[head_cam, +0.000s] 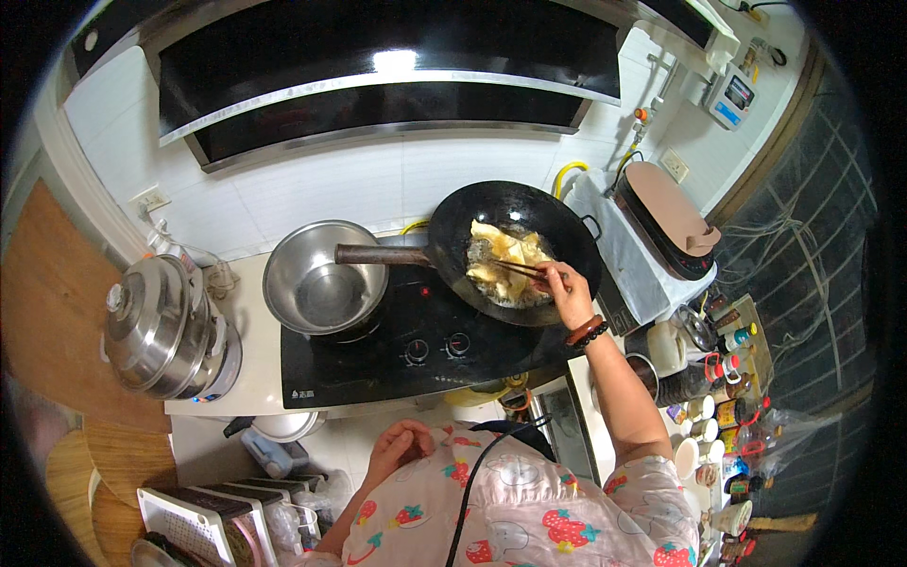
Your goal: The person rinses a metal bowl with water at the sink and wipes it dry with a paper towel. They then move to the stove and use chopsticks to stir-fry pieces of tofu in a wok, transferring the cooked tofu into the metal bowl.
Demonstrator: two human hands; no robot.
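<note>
My right hand [563,289] grips a pair of dark chopsticks [519,268] over a black wok [489,202]. The chopstick tips touch yellow and white food, which looks like fried egg [514,248], in bubbling oil. A long brown handle [379,255] juts left from the wok and overlaps the rim of a stainless steel basin [312,244]. Both vessels rest on a black glass cooktop [368,368] with two knobs. Down by the front of my patterned clothing, my left hand [402,446] is loosely curled, with nothing visible in it.
A lidded steel steamer [156,326] stands at the counter's left end. Right of the wok is a pink-lidded electric grill [669,205] on a covered surface. Several bottles and jars [730,418] crowd the right side. A range hood [397,106] hangs above; a rack [191,524] stands below left.
</note>
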